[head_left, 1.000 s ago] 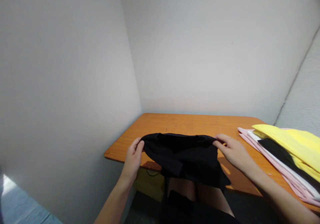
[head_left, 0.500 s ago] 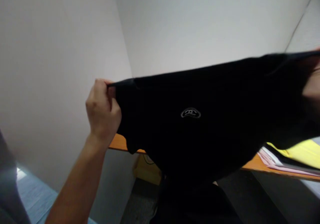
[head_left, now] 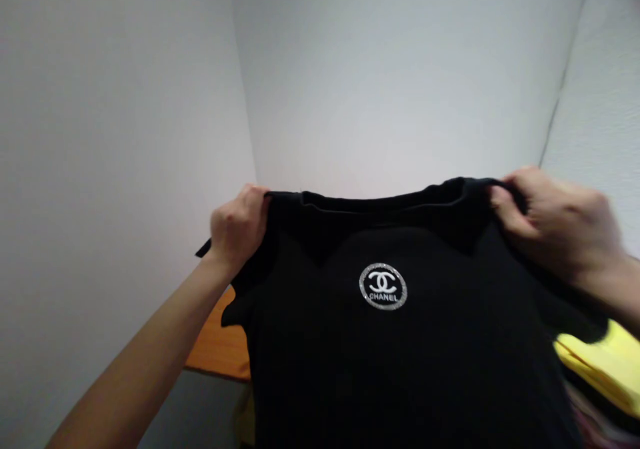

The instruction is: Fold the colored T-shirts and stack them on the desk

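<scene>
While your left hand (head_left: pixel 240 225) and right hand (head_left: pixel 565 225) grip the shirt (head_left: pixel 400 362) at its shoulders, it hangs before the desk (head_left: pixel 223 342). Raised and spread; not laid down, not folded.

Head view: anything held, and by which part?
Shirt, by the shoulders, either side of the neckline: left hand on one, right hand on the other.
</scene>
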`<state>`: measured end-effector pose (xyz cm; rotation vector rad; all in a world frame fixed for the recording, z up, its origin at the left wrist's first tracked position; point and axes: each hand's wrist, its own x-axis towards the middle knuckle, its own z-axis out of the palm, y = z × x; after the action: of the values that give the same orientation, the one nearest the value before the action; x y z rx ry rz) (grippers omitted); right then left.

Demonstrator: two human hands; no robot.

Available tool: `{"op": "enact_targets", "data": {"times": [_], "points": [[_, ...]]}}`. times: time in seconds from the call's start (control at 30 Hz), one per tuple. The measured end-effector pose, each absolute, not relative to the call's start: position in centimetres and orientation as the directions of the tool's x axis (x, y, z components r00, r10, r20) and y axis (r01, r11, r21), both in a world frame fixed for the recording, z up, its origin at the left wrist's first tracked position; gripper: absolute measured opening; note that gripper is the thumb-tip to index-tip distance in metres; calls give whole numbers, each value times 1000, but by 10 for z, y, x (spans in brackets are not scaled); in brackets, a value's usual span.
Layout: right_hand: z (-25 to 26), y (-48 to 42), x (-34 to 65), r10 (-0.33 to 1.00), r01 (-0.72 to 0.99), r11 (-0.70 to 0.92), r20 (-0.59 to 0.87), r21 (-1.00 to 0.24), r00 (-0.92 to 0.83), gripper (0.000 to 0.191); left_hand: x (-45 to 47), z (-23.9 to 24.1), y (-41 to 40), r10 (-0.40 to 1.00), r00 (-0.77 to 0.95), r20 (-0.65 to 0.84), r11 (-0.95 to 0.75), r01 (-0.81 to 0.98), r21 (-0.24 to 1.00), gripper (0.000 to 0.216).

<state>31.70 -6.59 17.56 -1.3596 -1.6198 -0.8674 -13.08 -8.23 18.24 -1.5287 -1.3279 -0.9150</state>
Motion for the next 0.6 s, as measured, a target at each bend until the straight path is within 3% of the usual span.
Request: {"op": "enact_targets", "data": {"times": [0.1,0.2,0.27,0.43,0.6], "points": [[193,7,286,559,974,139,798,177,-224,45,-109,206,-6,680,97,726,-18,993,-115,40],[166,78,256,776,989,68,616,130,-134,45,-89,186,62,826,74,559,-25,995,-95,36],[123,104,242,889,992,89,441,93,-121,45,-80,143,91,896,79,436,-50,996,-78,35],[6,125,237,971,986,161,173,30,-164,51,-86,16,117,987,84,139,-85,996,-2,53],[-35,158,260,988,989,138,76,-54,-134,60,-109,-27,145,998,45,46,-48,996,74,68]]}}
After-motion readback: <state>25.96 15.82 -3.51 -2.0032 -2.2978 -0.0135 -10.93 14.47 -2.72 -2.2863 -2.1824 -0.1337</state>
